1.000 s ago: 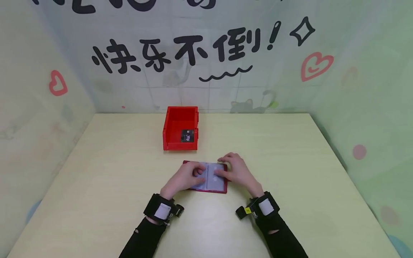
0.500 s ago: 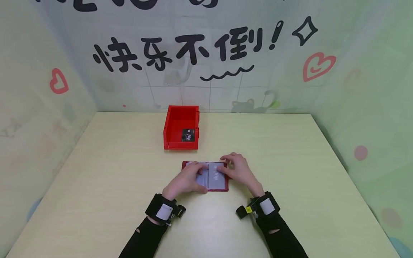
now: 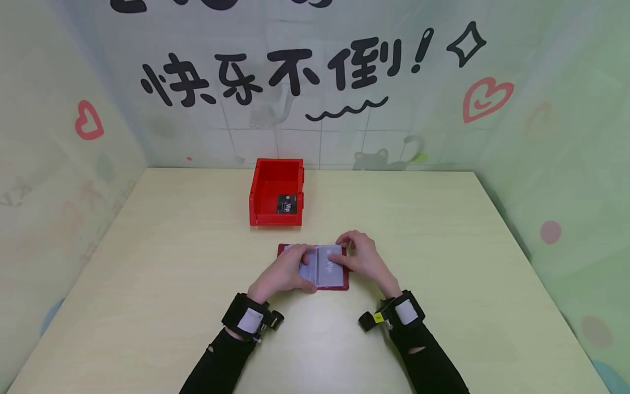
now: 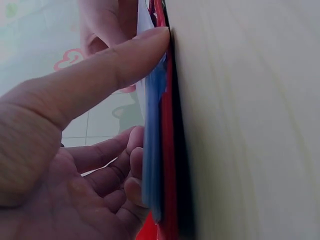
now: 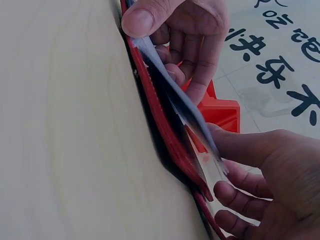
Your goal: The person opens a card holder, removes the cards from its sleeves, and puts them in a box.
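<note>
A red card holder (image 3: pixel 346 288) lies spread on the table with clear plastic sleeve pages. White "Vip" lettering shows on its right-hand sleeve (image 3: pixel 331 276). My left hand (image 3: pixel 284 272) holds the left half down, thumb at the near edge and bent fingers against the pages, as the left wrist view shows. Much of that half is hidden under it. My right hand (image 3: pixel 363 258) pinches the outer edge of the right-hand sleeve between thumb and fingers. In the right wrist view this sleeve (image 5: pixel 187 105) stands lifted off the red cover (image 5: pixel 162 117).
Beyond the card holder stands a red bin (image 3: pixel 275 219) with a black "Vip" card (image 3: pixel 287 204) inside. The pale wooden table (image 3: pixel 172 246) is bounded by printed cloth walls (image 3: pixel 206 126) at the back and both sides.
My left hand has shifted slightly right, its thumb moving from the page to the near edge. My right hand has stayed at the sleeve's edge, with "Vip" showing more clearly.
</note>
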`<state>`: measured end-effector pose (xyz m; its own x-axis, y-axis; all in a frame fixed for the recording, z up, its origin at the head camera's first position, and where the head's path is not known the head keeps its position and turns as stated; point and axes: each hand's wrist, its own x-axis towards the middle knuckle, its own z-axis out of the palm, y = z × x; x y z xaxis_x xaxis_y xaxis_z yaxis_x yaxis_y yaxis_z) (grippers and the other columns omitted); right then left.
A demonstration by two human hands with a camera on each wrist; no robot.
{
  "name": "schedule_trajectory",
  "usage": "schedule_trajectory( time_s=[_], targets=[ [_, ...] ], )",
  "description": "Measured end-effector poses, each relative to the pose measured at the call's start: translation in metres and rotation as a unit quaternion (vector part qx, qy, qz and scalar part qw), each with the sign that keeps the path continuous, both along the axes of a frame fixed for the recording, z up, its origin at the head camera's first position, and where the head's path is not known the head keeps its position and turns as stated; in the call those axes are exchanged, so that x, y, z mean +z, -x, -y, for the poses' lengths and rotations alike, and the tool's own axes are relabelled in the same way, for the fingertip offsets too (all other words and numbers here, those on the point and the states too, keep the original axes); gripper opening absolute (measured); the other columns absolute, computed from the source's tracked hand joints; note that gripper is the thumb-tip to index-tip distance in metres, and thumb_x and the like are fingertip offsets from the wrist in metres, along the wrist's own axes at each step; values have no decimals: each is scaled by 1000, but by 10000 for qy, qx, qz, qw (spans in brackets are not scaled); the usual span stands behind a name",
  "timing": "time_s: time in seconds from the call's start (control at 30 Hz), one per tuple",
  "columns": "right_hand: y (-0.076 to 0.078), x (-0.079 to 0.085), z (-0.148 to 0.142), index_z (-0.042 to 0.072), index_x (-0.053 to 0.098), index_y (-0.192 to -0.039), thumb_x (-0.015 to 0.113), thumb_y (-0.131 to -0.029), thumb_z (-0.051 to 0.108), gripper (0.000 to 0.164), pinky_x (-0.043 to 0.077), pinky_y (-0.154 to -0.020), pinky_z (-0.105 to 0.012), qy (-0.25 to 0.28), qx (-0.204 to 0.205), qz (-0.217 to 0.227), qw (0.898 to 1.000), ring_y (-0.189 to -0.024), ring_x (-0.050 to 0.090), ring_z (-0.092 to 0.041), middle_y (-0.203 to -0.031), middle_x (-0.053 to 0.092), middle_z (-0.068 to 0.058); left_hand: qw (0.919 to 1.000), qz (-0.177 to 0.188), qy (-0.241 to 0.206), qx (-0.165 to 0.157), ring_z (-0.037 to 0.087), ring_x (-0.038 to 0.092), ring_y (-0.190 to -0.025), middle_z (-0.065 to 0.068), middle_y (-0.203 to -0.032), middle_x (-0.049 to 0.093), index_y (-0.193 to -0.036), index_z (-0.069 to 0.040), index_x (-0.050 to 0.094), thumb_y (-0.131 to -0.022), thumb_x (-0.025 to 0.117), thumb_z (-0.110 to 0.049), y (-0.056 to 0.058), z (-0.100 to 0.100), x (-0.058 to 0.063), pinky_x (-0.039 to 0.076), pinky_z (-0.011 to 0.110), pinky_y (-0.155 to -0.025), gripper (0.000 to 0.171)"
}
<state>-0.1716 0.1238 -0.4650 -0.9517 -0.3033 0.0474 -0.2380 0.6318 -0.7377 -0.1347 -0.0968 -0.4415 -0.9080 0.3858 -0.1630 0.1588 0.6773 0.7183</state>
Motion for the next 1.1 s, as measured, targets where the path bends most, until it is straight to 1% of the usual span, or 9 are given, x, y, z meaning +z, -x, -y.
schedule_trajectory(
  time_s=[0.17,0.3,0.4,0.5,0.67,0.8,0.9,1.0,1.1],
  targets=[
    [-1,-2,2,7,67,-96,80,-86,20,20,42,-63,-24,585,-456,649,9951,-79,53,-18,-89,62,-7,10000,42,-64,-5,20,50,-104,6,-108,56,-138,-5,52,-70,92,-16,-1,-1,0,48,36,-88,80],
    [-1,-2,2,7,75,-87,77,-88,21,14,38,-78,-32,622,-512,439,9958,-92,53,-24,-95,64,-9,9999,91,-91,35,21,50,-105,7,-108,55,-138,-5,53,-70,92,-17,-1,-1,-1,48,36,-89,80],
    [0,-2,-1,4,77,-83,72,-93,20,19,33,-82,-34,676,-219,159,9973,-97,50,-25,-95,64,-12,9998,111,-182,-18,20,50,-104,6,-107,55,-139,-4,52,-71,92,-19,2,2,-2,49,34,-86,80],
    [-1,1,-5,2,76,-87,64,-98,19,24,37,-82,-33,906,322,169,9952,-95,49,-23,-96,67,-14,9988,138,-441,-141,19,52,-100,6,-106,57,-139,-3,53,-75,89,-24,7,7,-5,48,30,-82,77],
    [-2,5,-7,5,75,-114,49,-106,22,32,35,-88,-35,819,1291,342,9876,-99,46,-18,-108,70,-13,9931,333,-1115,-152,19,59,-96,11,-107,67,-136,0,56,-89,77,-30,15,18,-8,51,29,-84,60],
    [-4,5,-3,11,72,-125,47,-106,25,34,26,-96,-42,373,1598,306,9860,-103,43,-18,-112,67,-9,9904,495,-1282,153,20,64,-100,11,-114,72,-135,-2,60,-97,65,-38,18,19,-6,54,30,-86,53],
    [-4,3,-2,13,72,-125,54,-103,24,31,23,-97,-46,164,1603,150,9868,-104,43,-22,-110,65,-8,9892,504,-1267,528,20,67,-97,12,-113,75,-133,-3,63,-99,61,-38,18,18,-5,55,29,-82,49],
    [-5,0,-4,15,72,-127,67,-95,25,33,25,-95,-47,-120,1348,-9,9908,-107,43,-25,-109,60,-8,9868,424,-1165,1046,20,67,-88,15,-109,75,-131,-1,64,-98,64,-28,17,18,-4,56,29,-78,42],
    [-5,-3,-8,18,69,-130,79,-86,30,47,27,-96,-46,-424,946,-17,9946,-111,41,-26,-111,55,-7,9842,249,-964,1465,21,67,-84,18,-105,74,-131,1,63,-95,68,-18,15,19,-3,59,32,-77,41]
  ],
)
